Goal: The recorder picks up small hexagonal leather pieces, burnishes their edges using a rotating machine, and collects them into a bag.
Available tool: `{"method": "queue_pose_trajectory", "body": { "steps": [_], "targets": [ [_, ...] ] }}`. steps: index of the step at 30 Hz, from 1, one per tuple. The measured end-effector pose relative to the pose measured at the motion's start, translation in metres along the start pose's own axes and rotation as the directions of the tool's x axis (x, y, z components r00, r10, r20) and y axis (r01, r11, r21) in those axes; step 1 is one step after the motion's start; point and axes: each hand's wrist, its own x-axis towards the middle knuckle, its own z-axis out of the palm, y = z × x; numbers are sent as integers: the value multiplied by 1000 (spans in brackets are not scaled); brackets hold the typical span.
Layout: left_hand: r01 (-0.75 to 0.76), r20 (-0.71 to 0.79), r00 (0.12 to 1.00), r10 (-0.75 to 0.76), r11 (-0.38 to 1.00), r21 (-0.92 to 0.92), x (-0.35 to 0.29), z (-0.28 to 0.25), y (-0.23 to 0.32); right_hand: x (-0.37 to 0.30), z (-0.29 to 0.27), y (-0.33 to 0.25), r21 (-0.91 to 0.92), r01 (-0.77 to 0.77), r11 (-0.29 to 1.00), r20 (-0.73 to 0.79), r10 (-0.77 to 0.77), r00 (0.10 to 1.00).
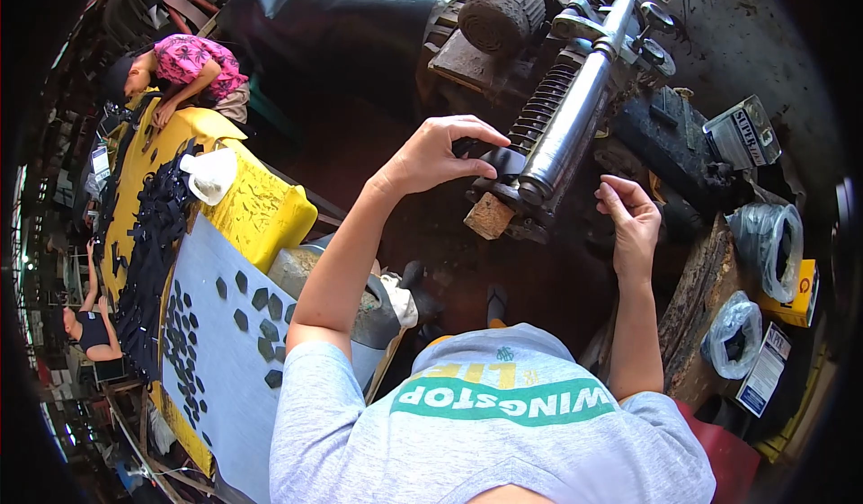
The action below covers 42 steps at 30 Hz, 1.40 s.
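Two hands were up at the machine when I looked down. My left hand had its fingers curled together and pinched on a small dark piece, which sat right at the fingertips, pressed against the near end of the steel roller. My right hand hung on the far side of that roller, fingers loosely apart and gripping nothing, its fingertips close beside the machine's dark frame.

I judged the dark piece to be light, thin and flexible, probably leather or rubber sheet, though it was too dark under my fingers to be sure. It looked likely to bend and buckle rather than slip, so a flat pinch near its trailing edge, well back from the roller, seemed the safest hold. A wooden block sat just below my left fingertips. Off behind my left wrist lay a grey sheet dotted with similar dark cut pieces.
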Motion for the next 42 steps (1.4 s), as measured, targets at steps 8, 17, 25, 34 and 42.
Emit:
{"method": "queue_pose_trajectory", "body": {
  "steps": [8,17,25,34,42],
  "targets": [
    [-1,34,999,-1,998,58,-2,-5,2,-8,-9,-4,-23,42,999,-110,-44,993],
    [-9,-78,997,16,995,95,-12,-10,0,-14,10,-18,-48,110,993,-93,-114,989],
    [58,2,867,-498,97,-994,-59,-16,20,-41,44,-45,-245,460,853,-33,-482,875],
    [-21,79,840,-537,-178,-984,-61,23,78,-49,109,-53,-195,887,418,229,-860,455],
    [14,103,864,-494,-181,-983,-55,45,95,-46,102,-53,-227,908,353,234,-885,402]
  ]
}}
